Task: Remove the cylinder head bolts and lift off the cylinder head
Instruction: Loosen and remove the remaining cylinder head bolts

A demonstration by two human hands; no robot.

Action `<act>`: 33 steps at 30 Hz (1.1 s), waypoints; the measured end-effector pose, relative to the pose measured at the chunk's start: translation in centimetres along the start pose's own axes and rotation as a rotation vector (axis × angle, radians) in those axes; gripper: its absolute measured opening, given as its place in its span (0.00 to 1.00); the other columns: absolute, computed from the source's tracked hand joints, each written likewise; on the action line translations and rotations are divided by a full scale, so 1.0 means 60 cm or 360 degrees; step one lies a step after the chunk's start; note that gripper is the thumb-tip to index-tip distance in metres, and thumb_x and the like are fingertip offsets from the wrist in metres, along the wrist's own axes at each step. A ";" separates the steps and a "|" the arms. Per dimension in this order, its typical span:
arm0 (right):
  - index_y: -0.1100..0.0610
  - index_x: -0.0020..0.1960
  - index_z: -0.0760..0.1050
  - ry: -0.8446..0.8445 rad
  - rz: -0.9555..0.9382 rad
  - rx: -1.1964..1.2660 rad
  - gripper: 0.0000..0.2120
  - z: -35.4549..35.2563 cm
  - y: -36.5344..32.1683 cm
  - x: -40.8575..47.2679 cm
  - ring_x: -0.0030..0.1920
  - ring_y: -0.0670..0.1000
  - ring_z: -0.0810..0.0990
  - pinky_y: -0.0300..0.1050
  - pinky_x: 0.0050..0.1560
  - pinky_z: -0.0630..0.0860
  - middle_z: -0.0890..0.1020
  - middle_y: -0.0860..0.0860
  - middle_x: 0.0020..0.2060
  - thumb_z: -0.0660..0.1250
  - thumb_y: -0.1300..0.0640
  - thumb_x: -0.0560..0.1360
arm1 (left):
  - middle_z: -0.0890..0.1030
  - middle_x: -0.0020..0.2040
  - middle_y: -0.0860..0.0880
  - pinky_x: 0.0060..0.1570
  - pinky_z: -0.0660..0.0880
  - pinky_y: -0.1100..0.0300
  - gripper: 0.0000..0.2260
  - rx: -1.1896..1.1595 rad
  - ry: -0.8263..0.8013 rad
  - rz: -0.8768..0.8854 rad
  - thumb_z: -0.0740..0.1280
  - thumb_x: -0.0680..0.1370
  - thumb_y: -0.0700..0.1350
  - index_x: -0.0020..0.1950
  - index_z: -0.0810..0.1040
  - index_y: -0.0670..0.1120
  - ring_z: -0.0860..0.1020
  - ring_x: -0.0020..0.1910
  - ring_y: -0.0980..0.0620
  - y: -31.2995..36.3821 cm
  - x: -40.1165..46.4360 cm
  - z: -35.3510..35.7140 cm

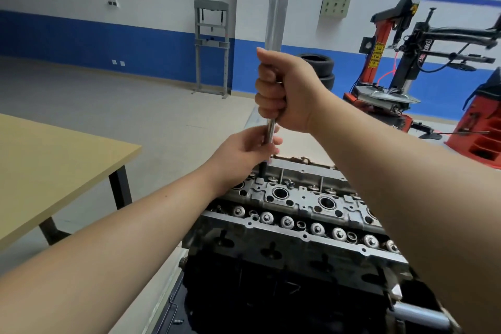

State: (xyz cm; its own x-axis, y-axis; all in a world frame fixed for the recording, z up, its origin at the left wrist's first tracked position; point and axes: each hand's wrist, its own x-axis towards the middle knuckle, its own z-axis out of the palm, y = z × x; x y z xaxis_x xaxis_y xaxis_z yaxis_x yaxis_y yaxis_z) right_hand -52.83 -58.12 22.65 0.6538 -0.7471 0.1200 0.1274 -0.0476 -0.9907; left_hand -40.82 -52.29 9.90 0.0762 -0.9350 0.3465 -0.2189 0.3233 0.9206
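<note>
While both hands grip wrench (271,131) | table (54,168) left | tyre changer (390,68) right

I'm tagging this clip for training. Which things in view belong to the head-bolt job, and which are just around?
Job:
cylinder head
long tool
right hand, gripping the tool
left hand, pinching its lower shaft

Just around:
table
tyre changer
tyres
press frame

- Long silver steel wrench bar (274,22): polished metal, smooth, glossy.
- Grey cast-aluminium cylinder head (298,206): dull bare metal, rough cast faces, shiny round valve caps.
- Pale wood-laminate table top (54,165): smooth, matt; black metal legs.
- Black rubber tyres (320,68): matt.
</note>
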 end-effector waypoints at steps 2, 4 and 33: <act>0.53 0.32 0.66 0.0166 -0.0034 0.0101 0.22 0.004 0.004 -0.006 0.27 0.50 0.57 0.46 0.33 0.53 0.62 0.49 0.25 0.62 0.47 0.83 | 0.87 0.57 0.48 0.64 0.80 0.50 0.15 0.0001 -0.0063 -0.0016 0.68 0.83 0.35 0.68 0.79 0.46 0.86 0.56 0.48 -0.005 0.000 0.001; 0.54 0.34 0.70 0.0569 -0.0125 0.0170 0.19 0.032 0.020 -0.013 0.28 0.51 0.63 0.45 0.32 0.61 0.69 0.51 0.26 0.65 0.49 0.81 | 0.88 0.52 0.51 0.60 0.82 0.56 0.14 0.0087 0.0008 0.0011 0.69 0.81 0.33 0.60 0.83 0.49 0.87 0.52 0.52 -0.002 -0.002 0.000; 0.52 0.31 0.64 0.0908 -0.0233 -0.0067 0.18 0.079 0.050 0.006 0.29 0.51 0.62 0.51 0.35 0.61 0.65 0.48 0.26 0.64 0.54 0.78 | 0.84 0.38 0.66 0.42 0.72 0.76 0.07 0.0530 0.0183 0.0097 0.69 0.78 0.43 0.43 0.79 0.55 0.80 0.40 0.70 0.008 -0.011 -0.002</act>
State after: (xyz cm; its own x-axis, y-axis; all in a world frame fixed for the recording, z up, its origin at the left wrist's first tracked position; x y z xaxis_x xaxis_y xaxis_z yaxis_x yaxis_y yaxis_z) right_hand -48.67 -55.41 20.04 0.1254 -0.9687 0.2140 0.1490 -0.1949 -0.9694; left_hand -40.87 -51.53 10.12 0.1583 -0.8868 0.4343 -0.5301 0.2948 0.7951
